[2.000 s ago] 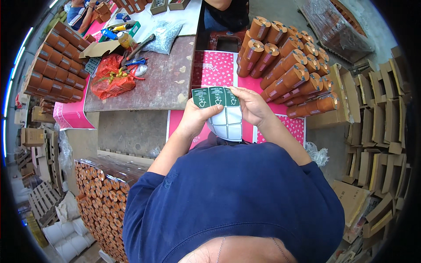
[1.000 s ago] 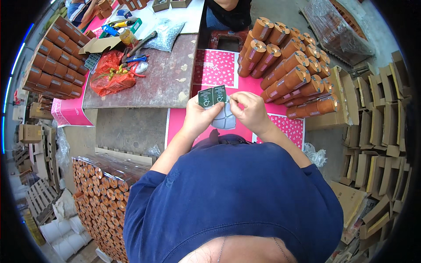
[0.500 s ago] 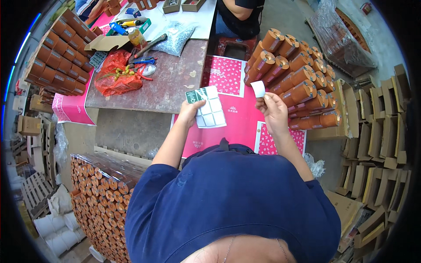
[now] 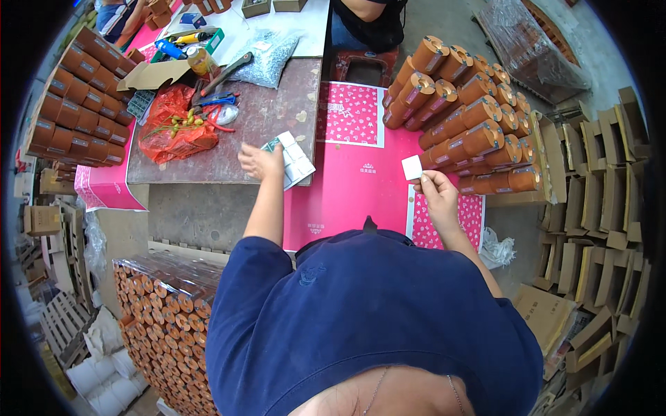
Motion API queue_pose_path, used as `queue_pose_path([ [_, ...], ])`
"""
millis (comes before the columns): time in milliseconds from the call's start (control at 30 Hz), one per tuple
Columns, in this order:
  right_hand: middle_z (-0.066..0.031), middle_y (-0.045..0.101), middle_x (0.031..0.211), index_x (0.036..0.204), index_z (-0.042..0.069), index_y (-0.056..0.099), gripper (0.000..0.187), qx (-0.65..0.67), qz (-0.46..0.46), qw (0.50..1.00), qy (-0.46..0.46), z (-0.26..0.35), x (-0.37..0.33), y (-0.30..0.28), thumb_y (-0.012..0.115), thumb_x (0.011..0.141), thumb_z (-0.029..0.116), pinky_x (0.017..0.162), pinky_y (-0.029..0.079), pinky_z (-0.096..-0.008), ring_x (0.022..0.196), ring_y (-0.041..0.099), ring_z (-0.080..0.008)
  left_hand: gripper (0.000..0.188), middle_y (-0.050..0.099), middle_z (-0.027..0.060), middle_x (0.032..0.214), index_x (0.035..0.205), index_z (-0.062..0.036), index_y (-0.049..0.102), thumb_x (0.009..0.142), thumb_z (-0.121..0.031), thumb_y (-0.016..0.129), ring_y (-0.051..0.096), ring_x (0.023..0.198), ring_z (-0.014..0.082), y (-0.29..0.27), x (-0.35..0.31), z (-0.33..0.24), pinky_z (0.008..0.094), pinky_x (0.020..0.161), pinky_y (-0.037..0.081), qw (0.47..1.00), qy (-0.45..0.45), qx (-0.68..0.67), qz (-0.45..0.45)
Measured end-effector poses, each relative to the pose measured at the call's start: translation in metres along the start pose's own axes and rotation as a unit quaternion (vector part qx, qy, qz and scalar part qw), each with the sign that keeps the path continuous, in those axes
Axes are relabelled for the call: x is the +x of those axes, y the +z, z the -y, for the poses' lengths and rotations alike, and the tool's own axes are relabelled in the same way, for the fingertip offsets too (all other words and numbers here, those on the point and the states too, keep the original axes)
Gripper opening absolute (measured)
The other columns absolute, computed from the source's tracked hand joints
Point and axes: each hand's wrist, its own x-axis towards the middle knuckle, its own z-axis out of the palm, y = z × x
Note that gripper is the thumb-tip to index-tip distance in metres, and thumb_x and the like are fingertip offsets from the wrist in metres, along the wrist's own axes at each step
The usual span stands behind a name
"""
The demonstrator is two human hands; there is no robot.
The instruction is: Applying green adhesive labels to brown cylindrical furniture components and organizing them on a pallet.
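Note:
At the brown table's right front corner, my left hand has its fingers spread, palm down. Beside and partly under it is a sheet of white square labels with a green printed part. The sheet's near corner reaches the table edge, and my hand covers part of it. My right hand pinches one white square label between thumb and fingertips, held over the pink sheet. Just beyond it lie stacked orange-brown cylinders with small labels along their sides.
On the brown table are a red plastic bag with small fruits, pliers, a bottle and a bag of small metallic pieces. More cylinders stand at left and lower left. A person sits across.
My left hand has carried the label sheet left onto the table corner, and its fingers have spread. My right hand has come slightly nearer; its label now lies flatter to view.

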Motion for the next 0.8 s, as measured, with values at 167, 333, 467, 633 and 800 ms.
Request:
queue_pose_path([
  [167,-0.0154,0.056,0.079,0.087,-0.004,0.052,0.014,-0.302,0.001,0.914,-0.271,-0.002,0.009,0.015,0.053,0.074,0.003,0.066,0.045,-0.0324,0.073,0.056,-0.0267,0.038,0.057,0.0098,0.071,0.087,0.0013,0.055,0.075,-0.034,0.061,0.055,0.062,0.0161,-0.039,-0.069,-0.027,0.0266,0.061,0.045,0.765,0.087,-0.470,0.432],
  [333,-0.0146,0.055,0.082,0.084,-0.001,0.053,0.011,-0.372,0.061,0.857,-0.352,-0.001,0.010,0.023,0.055,0.073,0.002,0.067,0.045,-0.0351,0.076,0.055,-0.0296,0.027,0.059,0.0083,0.066,0.076,0.0051,0.058,0.080,-0.022,0.055,0.057,0.063,0.0128,-0.123,-0.110,-0.067,0.0237,0.058,0.046,0.577,0.037,-0.512,0.635],
  [467,-0.0153,0.054,0.086,0.085,-0.001,0.053,0.013,-0.284,0.086,0.899,-0.322,-0.011,0.007,0.012,0.056,0.073,0.004,0.069,0.045,-0.0348,0.079,0.054,-0.0301,0.017,0.059,0.0074,0.069,0.076,0.0049,0.057,0.081,-0.011,0.052,0.056,0.061,0.0121,-0.120,-0.116,-0.071,0.0228,0.057,0.046,0.570,0.045,-0.515,0.639],
  [633,-0.0091,0.055,0.087,0.090,0.000,0.050,0.014,-0.038,0.000,0.996,-0.081,-0.025,0.000,-0.010,0.053,0.083,0.012,0.064,0.046,-0.0274,0.078,0.055,-0.0140,0.016,0.060,0.0080,0.076,0.086,0.0055,0.056,0.083,-0.008,0.049,0.057,0.069,0.0121,-0.125,-0.134,-0.083,0.0236,0.064,0.046,0.535,0.167,-0.451,0.695],
  [800,-0.0014,0.052,0.071,0.083,0.001,0.051,0.006,0.129,0.058,0.990,0.006,-0.032,0.001,-0.046,0.052,0.082,0.007,0.054,0.044,-0.0207,0.062,0.051,-0.0080,0.017,0.061,0.0074,0.082,0.090,0.0058,0.056,0.084,-0.009,0.049,0.056,0.072,0.0113,-0.139,-0.156,-0.107,0.0245,0.068,0.046,0.462,0.238,-0.398,0.756],
])
